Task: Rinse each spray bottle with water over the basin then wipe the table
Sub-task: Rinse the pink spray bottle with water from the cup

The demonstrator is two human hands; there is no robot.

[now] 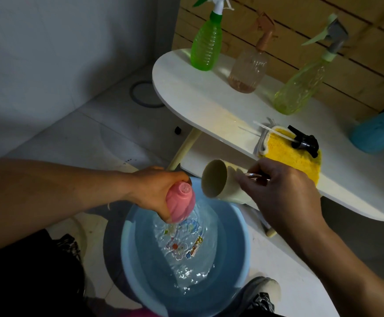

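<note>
Nearest, a blue basin [140, 282] of water sits on the floor below the desk's [200, 97] front edge. Over it the left hand [156, 191] grips a pink bottle [180, 202], tipped (its spray head is off), and the right hand [282, 197] holds a cream cup [218, 181] by its handle, mouth tilted toward the bottle. Farther along that edge lies a yellow cloth [289, 156] bearing a black spray head [305, 143]. Along the back edge stand green [205, 46], amber [248, 69] and pale yellow-green [300, 88] spray bottles.
</note>
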